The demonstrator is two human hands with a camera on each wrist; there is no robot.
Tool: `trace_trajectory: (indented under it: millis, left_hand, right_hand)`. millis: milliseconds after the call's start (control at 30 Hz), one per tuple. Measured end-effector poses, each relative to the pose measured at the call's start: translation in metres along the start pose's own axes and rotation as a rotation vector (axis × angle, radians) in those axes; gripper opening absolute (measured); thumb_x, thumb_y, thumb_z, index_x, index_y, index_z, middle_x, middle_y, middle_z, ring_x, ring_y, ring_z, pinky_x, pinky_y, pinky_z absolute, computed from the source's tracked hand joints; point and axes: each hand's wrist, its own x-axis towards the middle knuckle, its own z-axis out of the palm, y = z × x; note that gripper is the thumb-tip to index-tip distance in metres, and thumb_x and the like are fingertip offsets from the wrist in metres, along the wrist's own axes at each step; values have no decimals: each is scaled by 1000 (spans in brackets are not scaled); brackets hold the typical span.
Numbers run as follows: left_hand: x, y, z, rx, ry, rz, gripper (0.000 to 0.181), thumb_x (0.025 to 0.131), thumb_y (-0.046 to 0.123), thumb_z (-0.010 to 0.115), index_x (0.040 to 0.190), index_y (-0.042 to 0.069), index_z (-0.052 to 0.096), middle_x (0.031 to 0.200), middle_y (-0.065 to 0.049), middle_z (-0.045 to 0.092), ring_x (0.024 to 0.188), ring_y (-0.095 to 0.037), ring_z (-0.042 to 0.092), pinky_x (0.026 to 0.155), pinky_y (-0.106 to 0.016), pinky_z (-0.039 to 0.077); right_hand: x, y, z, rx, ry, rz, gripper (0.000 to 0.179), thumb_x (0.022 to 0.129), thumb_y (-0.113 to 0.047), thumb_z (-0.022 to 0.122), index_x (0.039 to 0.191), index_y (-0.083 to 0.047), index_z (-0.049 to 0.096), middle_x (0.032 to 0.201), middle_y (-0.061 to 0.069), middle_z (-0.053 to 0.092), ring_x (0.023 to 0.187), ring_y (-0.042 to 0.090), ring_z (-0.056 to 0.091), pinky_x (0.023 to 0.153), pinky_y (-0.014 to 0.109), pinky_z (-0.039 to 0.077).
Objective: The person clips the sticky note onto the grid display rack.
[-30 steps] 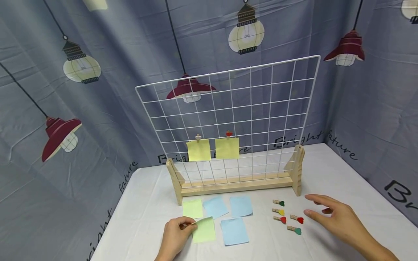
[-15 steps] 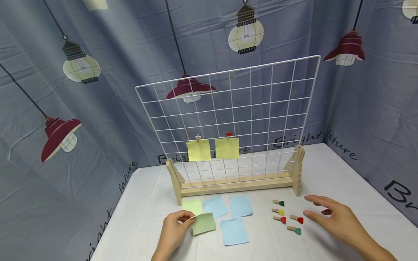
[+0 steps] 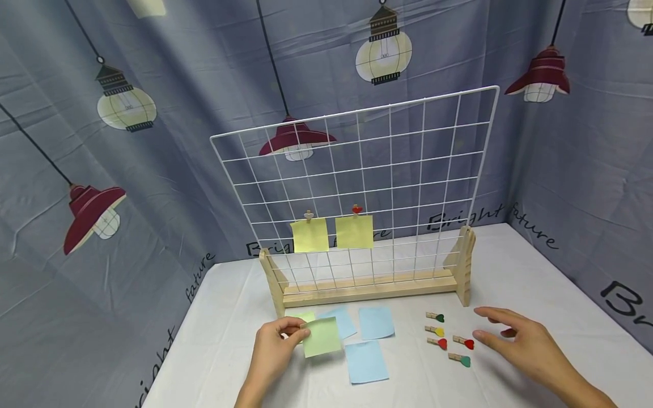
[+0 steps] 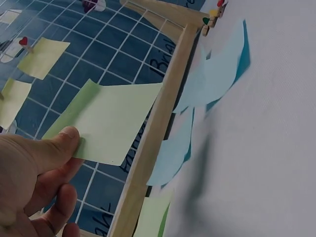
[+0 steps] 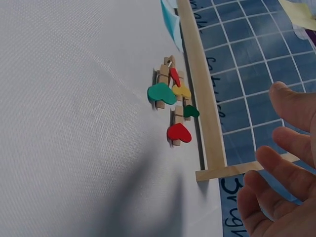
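Note:
My left hand (image 3: 272, 348) pinches a pale green sticky note (image 3: 323, 337) by its left edge, thumb on top in the left wrist view, and the note is raised off the table. Another green sticky note (image 3: 305, 316) lies mostly hidden behind it, near the rack's foot. Several blue sticky notes (image 3: 367, 361) lie to its right. My right hand (image 3: 528, 345) hovers at the right with fingers spread and holds nothing. Just left of its fingertips lie several small wooden clothespins with heart tops, among them a red-heart clothespin (image 3: 463, 342), a yellow one (image 3: 435, 330) and a green one (image 3: 459, 360).
A white wire grid (image 3: 408, 170) stands upright in a wooden base (image 3: 369, 289) behind the notes. Two yellow notes (image 3: 354, 232) hang on it from heart clothespins. Lamp-patterned curtain (image 3: 178, 187) surrounds the white-covered table (image 3: 219, 317).
My left hand has lifted the green note off the table and tilted it upward, so it now covers more of the green note behind. My right hand has barely moved.

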Motion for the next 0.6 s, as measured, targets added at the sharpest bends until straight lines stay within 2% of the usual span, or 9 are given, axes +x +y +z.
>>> trace_trajectory:
  millis: [167, 367, 400, 600]
  left_hand:
    - [3, 13, -1, -22, 1, -20, 9, 82, 24, 87, 87, 26, 80, 74, 12, 72, 74, -6, 61, 69, -23, 43]
    - [6, 24, 0, -47, 19, 19, 10, 81, 26, 88, 88, 25, 80, 76, 10, 73, 75, -5, 62, 69, -23, 43]
    - [7, 25, 0, -52, 19, 23, 10, 81, 27, 88, 88, 24, 81, 76, 9, 73, 75, -5, 62, 69, -23, 43]
    - [8, 29, -1, -76, 12, 18, 13, 81, 30, 88, 90, 23, 81, 79, 8, 74, 77, -6, 61, 67, -22, 42]
  right_hand:
    - [0, 1, 3, 8, 15, -5, 53, 84, -42, 85, 125, -12, 73, 127, 15, 71, 92, 13, 66, 71, 23, 54]
    - [0, 1, 5, 19, 5, -4, 54, 83, -43, 85, 126, -13, 73, 126, 14, 72, 93, 23, 68, 71, 24, 53]
    - [0, 2, 6, 20, 0, -2, 54, 83, -43, 85, 126, -13, 73, 126, 13, 72, 95, 21, 68, 72, 24, 53]
    - [-3, 4, 14, 41, 20, -24, 50, 82, -40, 87, 123, -15, 75, 118, 6, 76, 95, -15, 55, 74, 22, 54]
